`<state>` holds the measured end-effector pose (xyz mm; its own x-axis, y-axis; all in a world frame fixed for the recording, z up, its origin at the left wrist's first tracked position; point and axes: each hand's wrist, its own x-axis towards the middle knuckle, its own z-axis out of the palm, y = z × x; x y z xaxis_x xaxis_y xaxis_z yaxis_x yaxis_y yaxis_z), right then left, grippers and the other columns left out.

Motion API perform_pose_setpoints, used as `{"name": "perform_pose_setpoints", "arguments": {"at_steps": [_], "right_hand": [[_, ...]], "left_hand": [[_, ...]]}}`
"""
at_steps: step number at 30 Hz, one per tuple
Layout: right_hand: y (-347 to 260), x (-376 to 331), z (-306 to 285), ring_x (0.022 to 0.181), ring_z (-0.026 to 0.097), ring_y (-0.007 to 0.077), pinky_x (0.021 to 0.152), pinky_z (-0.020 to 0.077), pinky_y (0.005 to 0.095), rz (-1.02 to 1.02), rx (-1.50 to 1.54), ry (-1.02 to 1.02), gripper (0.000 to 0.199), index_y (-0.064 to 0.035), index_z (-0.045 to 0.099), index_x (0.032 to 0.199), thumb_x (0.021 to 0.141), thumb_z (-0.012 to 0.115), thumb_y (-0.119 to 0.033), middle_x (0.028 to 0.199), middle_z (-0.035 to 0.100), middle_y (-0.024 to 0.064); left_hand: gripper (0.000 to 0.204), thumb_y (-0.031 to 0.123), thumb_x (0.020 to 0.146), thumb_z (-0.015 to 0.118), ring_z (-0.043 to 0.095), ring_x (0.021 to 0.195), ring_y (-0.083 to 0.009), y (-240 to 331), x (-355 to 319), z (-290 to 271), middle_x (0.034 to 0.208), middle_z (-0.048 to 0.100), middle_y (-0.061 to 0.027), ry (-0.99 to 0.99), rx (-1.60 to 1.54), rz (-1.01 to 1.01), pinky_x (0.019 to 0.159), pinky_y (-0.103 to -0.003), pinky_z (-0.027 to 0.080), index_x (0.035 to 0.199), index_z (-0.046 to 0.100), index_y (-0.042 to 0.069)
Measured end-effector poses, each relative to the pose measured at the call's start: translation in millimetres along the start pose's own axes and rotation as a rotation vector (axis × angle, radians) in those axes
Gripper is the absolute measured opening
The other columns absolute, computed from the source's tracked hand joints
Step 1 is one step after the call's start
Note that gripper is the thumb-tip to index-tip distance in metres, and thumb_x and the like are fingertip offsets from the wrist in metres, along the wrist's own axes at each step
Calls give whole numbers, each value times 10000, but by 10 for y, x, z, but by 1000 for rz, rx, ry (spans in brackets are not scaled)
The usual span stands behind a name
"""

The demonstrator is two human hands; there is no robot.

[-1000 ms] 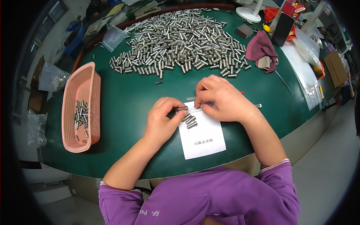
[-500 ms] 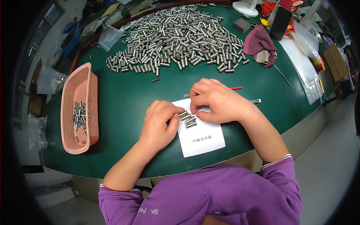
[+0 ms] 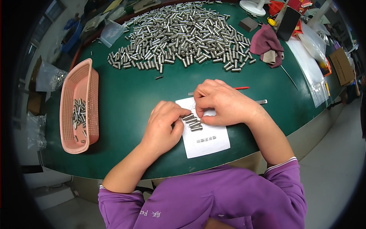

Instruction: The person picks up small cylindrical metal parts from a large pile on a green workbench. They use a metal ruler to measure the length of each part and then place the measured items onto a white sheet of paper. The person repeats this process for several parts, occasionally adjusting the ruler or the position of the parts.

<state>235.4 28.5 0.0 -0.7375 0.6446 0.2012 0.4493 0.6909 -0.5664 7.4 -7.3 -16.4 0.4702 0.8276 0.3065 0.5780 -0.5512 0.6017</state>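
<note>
A short slanting row of small metal pins point(image 3: 195, 124) lies on a white printed sheet point(image 3: 207, 149) before me. My left hand point(image 3: 162, 124) rests at the row's left side; its index fingertip touches the upper end, and its thumb stands apart below. Across the row, my right hand point(image 3: 223, 103) is curled, thumb and index tips close together at the pins' right ends. Whatever lies between those tips is too small to make out. Beyond both hands spreads a large heap of similar pins point(image 3: 183, 34).
A pink basket point(image 3: 94, 110) holding some pins stands at left. Behind my right hand lie a red pen-like stick point(image 3: 241, 88) and a flat metal strip point(image 3: 261, 102). Farther right are a maroon cloth point(image 3: 265, 42), a phone point(image 3: 288, 23), a thin rod point(image 3: 288, 77) and plastic bags point(image 3: 313, 82).
The view has shifted slightly. Both hands keep nearly the same pose around the row of pins, with only small finger movements.
</note>
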Motion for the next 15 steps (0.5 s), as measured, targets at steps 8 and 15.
{"name": "perform_pose_setpoints", "arguments": {"at_steps": [8,15], "right_hand": [[-5,-6,1,954,526,208,884,388,349,-5,17,-10,74,-131,646,734,697,708,-117,900,550,-4],[-2,-3,2,959,530,209,887,390,353,-21,21,-9,77,-138,652,738,696,714,-122,899,550,-8]], "left_hand": [[263,-77,714,575,561,850,-261,12,-6,-6,876,638,-81,-1,-11,-10,786,-366,463,921,693,34],[221,-56,735,614,562,837,-254,4,-12,4,870,636,-72,11,-11,-17,780,-361,465,921,687,38]]}}
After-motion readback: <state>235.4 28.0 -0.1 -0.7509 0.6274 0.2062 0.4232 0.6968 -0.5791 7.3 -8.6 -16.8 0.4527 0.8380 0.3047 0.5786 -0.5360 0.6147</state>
